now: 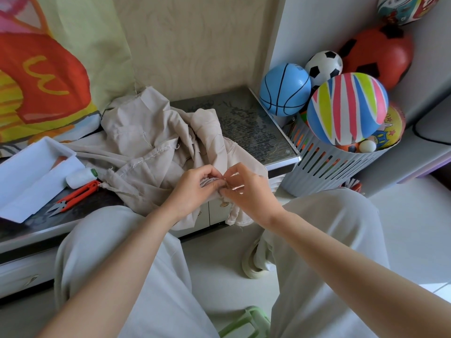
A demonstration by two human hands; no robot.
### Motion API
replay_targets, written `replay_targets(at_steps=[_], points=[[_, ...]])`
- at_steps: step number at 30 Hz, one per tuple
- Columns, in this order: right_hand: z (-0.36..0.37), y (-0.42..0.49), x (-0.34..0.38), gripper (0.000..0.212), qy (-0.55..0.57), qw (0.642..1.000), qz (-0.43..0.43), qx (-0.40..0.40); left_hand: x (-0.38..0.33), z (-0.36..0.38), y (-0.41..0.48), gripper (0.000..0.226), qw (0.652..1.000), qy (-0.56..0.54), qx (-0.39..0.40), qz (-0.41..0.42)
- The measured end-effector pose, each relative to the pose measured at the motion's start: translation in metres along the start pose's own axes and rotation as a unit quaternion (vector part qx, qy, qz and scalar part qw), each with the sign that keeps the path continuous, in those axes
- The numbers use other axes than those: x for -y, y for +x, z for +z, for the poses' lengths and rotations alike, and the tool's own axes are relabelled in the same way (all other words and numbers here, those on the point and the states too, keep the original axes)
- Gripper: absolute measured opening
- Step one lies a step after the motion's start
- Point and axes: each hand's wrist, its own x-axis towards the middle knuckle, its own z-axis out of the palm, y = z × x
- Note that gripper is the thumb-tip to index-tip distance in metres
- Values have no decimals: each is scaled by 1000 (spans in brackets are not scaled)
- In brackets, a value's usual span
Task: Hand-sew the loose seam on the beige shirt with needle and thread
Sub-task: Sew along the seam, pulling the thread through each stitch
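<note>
Crumpled beige cotton shirt (146,147) spills over the front edge of the dark glass table (256,123), left hand (192,189) curled round its bunched seam (211,181), right hand (246,191) pinching it from the right, needle too tiny to spot tbh.

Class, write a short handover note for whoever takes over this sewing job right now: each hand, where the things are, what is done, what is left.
Left hand grips the beige shirt at its seam edge. Right hand pinches the same edge beside it; the needle is too small to make out.
The rest of the shirt lies bunched on the table. The thread spool and orange snips lie to its left, by the white box.
Done: stitches so far cannot be counted.
Left: finish the seam, knot, cut the thread.
</note>
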Motion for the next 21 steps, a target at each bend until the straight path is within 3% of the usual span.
replay_targets(at_steps=[6,11,18,21], points=[[0,3,-1,5,14,999,6,-40,2,-1,0,14,1000,7,4,2],[-3,5,-2,13,102,992,37,-70,-1,-1,0,13,1000,-6,-5,-3],[-6,2,5,21,163,978,-46,-119,7,-2,4,7,998,6,-43,-38],[-9,-3,8,28,234,967,-36,-97,8,-2,4,4,997,8,-62,-48]])
